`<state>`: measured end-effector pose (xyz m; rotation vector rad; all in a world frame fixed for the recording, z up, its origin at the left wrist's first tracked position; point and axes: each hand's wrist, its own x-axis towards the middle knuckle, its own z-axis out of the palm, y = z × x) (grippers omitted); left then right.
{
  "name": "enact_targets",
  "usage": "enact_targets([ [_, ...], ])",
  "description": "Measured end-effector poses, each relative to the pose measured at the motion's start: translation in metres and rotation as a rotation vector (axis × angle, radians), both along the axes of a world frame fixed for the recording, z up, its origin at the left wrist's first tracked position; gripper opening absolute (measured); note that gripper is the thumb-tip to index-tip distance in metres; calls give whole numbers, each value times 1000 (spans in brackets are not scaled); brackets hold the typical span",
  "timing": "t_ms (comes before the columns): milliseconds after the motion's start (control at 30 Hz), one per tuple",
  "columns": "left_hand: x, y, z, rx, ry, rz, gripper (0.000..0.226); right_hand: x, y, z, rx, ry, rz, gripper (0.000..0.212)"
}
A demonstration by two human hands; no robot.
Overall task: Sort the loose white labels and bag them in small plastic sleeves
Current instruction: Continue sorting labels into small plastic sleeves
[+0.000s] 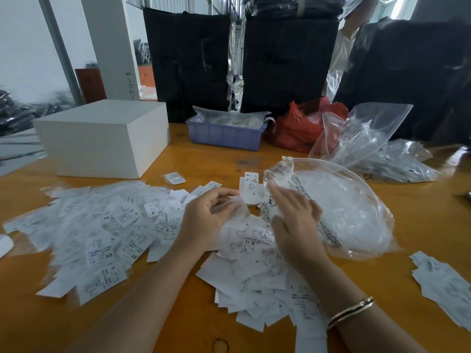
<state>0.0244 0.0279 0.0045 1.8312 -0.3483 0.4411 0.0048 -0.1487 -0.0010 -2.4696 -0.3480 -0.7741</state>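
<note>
A head-worn camera looks down on an orange wooden bench (254,159) strewn with white labels (102,230). The labels spread in a wide drift from the left side to the middle, lying flat at all angles with no common direction; size marks such as XS, S and XL show on some. A second small heap of labels (443,281) lies at the right edge. At the back left stands a white box (107,138); behind the middle sits a blue tray (226,136) holding clear packets, then a red bag (303,126) and a tall clear bag (362,133) standing open. Dark bundles (288,62) rise behind the bench. A large clear bag (349,212) with printed text lies on its side to the right of centre, its mouth toward the middle. The left hand (204,217), palm up with fingers curled, holds a thin clear sleeve (235,206) over the labels. The right hand (293,217) rests flat, fingers straight, on the mouth of the large bag, covering part of it. A bangle (350,312) circles the right wrist. One sealed sleeve (174,178) lies apart near the box.
</note>
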Motion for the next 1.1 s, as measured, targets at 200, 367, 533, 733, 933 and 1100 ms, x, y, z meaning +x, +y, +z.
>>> enact_targets([
  [200,9,23,-1,298,-137,539,23,19,-54,1,170,83,-443,37],
  [367,9,27,-8,703,44,665,44,24,-61,-7,-116,381,-505,28],
  [533,8,21,-6,724,-111,635,34,23,-59,-3,9,255,-555,24],
  [733,1,3,-7,534,-342,166,17,17,-51,3,161,-85,-435,8],
  [933,-6,-2,-6,363,-141,-204,49,1,-14,5,97,-140,88,27],
  [1100,-6,-4,-5,195,-62,-204,32,2,-1,0,129,-49,177,26],
])
